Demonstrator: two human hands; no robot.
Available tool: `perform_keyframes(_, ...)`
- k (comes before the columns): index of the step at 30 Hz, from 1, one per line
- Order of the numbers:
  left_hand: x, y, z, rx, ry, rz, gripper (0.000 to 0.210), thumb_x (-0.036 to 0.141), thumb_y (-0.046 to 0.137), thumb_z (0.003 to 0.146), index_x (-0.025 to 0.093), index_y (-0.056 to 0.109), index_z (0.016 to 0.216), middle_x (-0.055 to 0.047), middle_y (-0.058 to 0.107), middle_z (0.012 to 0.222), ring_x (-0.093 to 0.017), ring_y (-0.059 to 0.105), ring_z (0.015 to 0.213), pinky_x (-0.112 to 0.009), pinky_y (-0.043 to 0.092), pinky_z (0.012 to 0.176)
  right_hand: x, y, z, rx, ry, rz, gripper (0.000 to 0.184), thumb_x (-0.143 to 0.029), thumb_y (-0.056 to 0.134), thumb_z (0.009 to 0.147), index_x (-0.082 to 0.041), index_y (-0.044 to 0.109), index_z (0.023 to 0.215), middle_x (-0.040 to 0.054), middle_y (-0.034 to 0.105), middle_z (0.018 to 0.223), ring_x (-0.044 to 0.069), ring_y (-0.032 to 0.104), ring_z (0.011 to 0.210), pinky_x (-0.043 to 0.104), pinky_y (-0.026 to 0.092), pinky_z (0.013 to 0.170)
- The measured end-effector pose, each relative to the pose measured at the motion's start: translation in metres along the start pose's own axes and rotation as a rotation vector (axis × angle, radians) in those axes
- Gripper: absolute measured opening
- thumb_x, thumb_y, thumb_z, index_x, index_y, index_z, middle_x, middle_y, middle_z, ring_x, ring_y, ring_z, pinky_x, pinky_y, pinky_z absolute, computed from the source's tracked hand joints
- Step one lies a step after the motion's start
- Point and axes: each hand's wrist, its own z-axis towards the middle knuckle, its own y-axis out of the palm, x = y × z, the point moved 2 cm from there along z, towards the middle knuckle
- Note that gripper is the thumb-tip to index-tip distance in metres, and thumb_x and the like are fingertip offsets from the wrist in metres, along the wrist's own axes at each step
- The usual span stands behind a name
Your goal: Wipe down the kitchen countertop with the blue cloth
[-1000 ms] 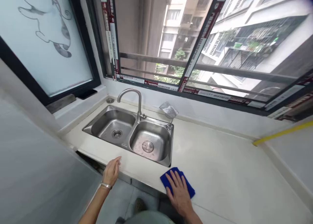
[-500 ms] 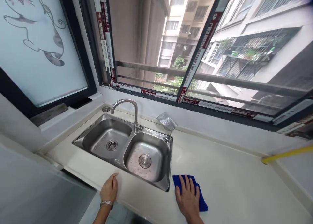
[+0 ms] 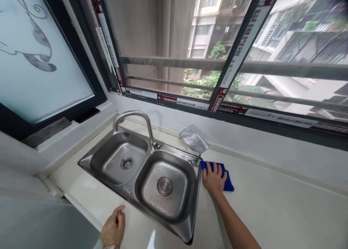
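Observation:
Under my right hand point(image 3: 214, 178) is a folded blue cloth point(image 3: 228, 183), pressed against the pale countertop point(image 3: 261, 202) just right of the sink's back corner. The fingers bend over the cloth and hold it down. My left hand point(image 3: 113, 227) rests by the counter's front edge, its fingers curled in with nothing visible in them. Between the hands lies the steel double-bowl sink point(image 3: 130, 193), with a curved faucet point(image 3: 148, 124) behind it. A soap dispenser point(image 3: 194, 162) with a crinkled clear plastic wrap point(image 3: 194, 138) over it stands beside the cloth.
Behind the counter runs a low white wall point(image 3: 244, 133) beneath a dark-framed window point(image 3: 217, 100). A frosted panel point(image 3: 40, 78) with a cat drawing is at the left. Near it, a dark flat object point(image 3: 88, 115) lies on the ledge.
My right hand has slid the blue cloth back along the counter, from beside the sink's front corner to beside the dispenser. The view has shifted closer, and my left hand sits lower in it.

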Motion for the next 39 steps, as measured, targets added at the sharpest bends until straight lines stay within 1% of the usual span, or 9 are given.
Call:
perform_keyframes(7, 0.002, 0.004, 0.001, 0.039, -0.058, 0.07, 0.038, 0.038, 0.032, 0.095, 0.03, 0.065, 0.112, 0.001, 0.068, 0.069, -0.017, 0.06, 0.065, -0.025, 0.034, 0.059, -0.006, 0.038, 0.077, -0.009, 0.056, 0.046, 0.05, -0.038, 0.03, 0.094, -0.021, 0.048, 0.137, 0.0158, 0.041, 0.147, 0.034, 0.028, 0.139, 0.065, 0.02, 0.11)
perform_keyframes(11, -0.001, 0.008, 0.002, 0.047, -0.053, 0.084, 0.036, 0.038, 0.033, 0.095, 0.03, 0.065, 0.111, 0.002, 0.067, 0.068, -0.017, 0.06, 0.064, -0.025, 0.033, 0.058, -0.005, 0.044, 0.09, -0.013, 0.043, 0.041, 0.053, -0.038, 0.029, 0.094, -0.01, 0.048, 0.135, 0.0224, 0.038, 0.147, 0.038, 0.025, 0.139, 0.067, 0.019, 0.109)
perform_keyframes(13, -0.002, 0.008, 0.001, 0.04, -0.034, 0.086, 0.036, 0.037, 0.033, 0.096, 0.029, 0.065, 0.11, 0.001, 0.067, 0.069, -0.016, 0.06, 0.065, -0.025, 0.032, 0.058, -0.001, 0.043, 0.089, -0.04, -0.031, 0.036, 0.053, -0.04, 0.03, 0.094, -0.012, 0.049, 0.134, 0.02, 0.039, 0.147, 0.038, 0.024, 0.139, 0.066, 0.019, 0.11)
perform_keyframes(16, -0.003, 0.007, 0.0, 0.043, -0.005, 0.07, 0.034, 0.035, 0.035, 0.096, 0.029, 0.066, 0.107, 0.002, 0.067, 0.069, -0.015, 0.059, 0.064, -0.024, 0.032, 0.057, 0.004, 0.036, 0.081, -0.105, -0.204, 0.021, 0.045, -0.037, 0.032, 0.093, -0.024, 0.057, 0.128, 0.0082, 0.044, 0.147, 0.034, 0.022, 0.142, 0.061, 0.019, 0.113)
perform_keyframes(18, -0.003, 0.007, 0.0, 0.058, 0.019, 0.063, 0.031, 0.034, 0.037, 0.095, 0.029, 0.066, 0.105, 0.002, 0.068, 0.071, -0.015, 0.06, 0.064, -0.024, 0.031, 0.056, 0.006, 0.03, 0.072, -0.136, -0.283, -0.003, 0.043, -0.033, 0.034, 0.092, -0.028, 0.057, 0.128, 0.0046, 0.046, 0.147, 0.032, 0.02, 0.143, 0.059, 0.019, 0.114)
perform_keyframes(21, -0.004, 0.006, 0.0, 0.068, 0.069, 0.041, 0.03, 0.031, 0.039, 0.094, 0.03, 0.067, 0.103, 0.002, 0.07, 0.077, -0.015, 0.06, 0.067, -0.024, 0.031, 0.055, 0.001, 0.018, 0.054, -0.156, -0.331, -0.048, 0.046, -0.031, 0.036, 0.09, -0.03, 0.054, 0.132, 0.0041, 0.041, 0.151, 0.032, 0.021, 0.142, 0.058, 0.02, 0.113)
perform_keyframes(25, -0.008, 0.009, 0.001, 0.1, 0.165, -0.014, 0.029, 0.028, 0.039, 0.093, 0.029, 0.068, 0.099, 0.002, 0.071, 0.08, -0.014, 0.062, 0.07, -0.024, 0.032, 0.055, -0.011, 0.003, 0.027, -0.182, -0.364, -0.103, 0.042, -0.031, 0.04, 0.088, -0.03, 0.06, 0.125, 0.0021, 0.035, 0.155, 0.035, 0.023, 0.141, 0.058, 0.022, 0.111)
perform_keyframes(31, -0.017, 0.015, 0.002, 0.129, 0.237, -0.065, 0.028, 0.028, 0.04, 0.092, 0.027, 0.067, 0.098, 0.002, 0.071, 0.08, -0.014, 0.064, 0.072, -0.024, 0.038, 0.061, -0.026, -0.013, -0.005, -0.212, -0.394, -0.124, 0.041, -0.027, 0.04, 0.087, -0.02, 0.063, 0.12, 0.0086, 0.042, 0.15, 0.042, 0.026, 0.139, 0.063, 0.026, 0.106)
perform_keyframes(39, -0.019, 0.017, 0.004, 0.145, 0.261, -0.066, 0.029, 0.028, 0.04, 0.091, 0.028, 0.068, 0.098, 0.001, 0.072, 0.081, -0.015, 0.065, 0.073, -0.024, 0.039, 0.06, -0.016, -0.035, -0.048, -0.31, -0.58, -0.039, 0.035, -0.027, 0.04, 0.086, -0.03, 0.066, 0.11, -0.0023, 0.056, 0.138, 0.028, 0.026, 0.142, 0.052, 0.021, 0.114)
